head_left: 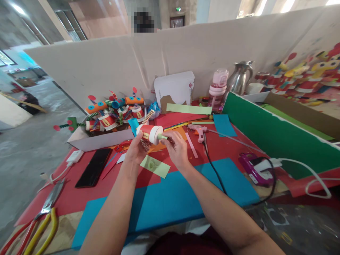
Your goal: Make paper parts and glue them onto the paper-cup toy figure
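Two hands at work over the red table [228, 148], black phone [93, 167] lying off to my left, my left hand [136, 150] closed around the paper-cup figure [149, 133], held above the table, my right hand [177, 148] pinching its green strip [162, 137], pink glue gun [199, 132] just beyond.

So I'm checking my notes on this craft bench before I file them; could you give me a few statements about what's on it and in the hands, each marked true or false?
1. The left hand holds a red and white paper-cup figure. True.
2. The right hand pinches a light green strip at the cup's end. True.
3. The glue gun is in the right hand. False: it lies on the red table, apart from both hands.
4. The black phone lies to the left of the hands. True.
5. The scissors lie on the blue sheet. False: they lie at the table's left edge.
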{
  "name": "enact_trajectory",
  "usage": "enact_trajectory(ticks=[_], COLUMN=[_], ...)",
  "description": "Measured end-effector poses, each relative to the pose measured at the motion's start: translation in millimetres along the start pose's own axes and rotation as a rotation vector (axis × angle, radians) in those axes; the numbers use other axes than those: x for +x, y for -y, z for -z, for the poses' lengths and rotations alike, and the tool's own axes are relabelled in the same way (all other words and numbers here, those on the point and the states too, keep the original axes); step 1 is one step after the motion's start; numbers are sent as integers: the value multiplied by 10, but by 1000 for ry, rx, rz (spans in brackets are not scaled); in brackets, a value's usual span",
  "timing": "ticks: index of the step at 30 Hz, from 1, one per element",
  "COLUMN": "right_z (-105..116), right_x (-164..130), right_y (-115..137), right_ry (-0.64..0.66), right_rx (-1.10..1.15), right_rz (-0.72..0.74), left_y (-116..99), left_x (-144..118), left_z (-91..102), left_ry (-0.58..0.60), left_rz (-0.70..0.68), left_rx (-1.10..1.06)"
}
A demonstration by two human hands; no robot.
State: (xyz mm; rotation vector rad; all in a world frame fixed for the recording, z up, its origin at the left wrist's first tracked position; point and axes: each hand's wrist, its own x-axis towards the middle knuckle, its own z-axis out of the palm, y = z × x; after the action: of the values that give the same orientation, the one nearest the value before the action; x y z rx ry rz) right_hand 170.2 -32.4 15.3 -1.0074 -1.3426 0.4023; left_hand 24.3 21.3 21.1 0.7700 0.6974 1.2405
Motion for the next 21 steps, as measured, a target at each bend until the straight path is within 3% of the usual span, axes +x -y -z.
enact_trajectory(ticks=[13,21], right_z=[-113,-124], right_x=[-82,-87], right_y=[-306,-316], right_ry=[-22,-40], right_rx=[168,217], right_rz=[-151,-206], left_y=[46,80], left_x=[47,52], left_z=[40,35], left_ry=[-45,-66], left_rz=[-30,-29], left_rx=[11,25])
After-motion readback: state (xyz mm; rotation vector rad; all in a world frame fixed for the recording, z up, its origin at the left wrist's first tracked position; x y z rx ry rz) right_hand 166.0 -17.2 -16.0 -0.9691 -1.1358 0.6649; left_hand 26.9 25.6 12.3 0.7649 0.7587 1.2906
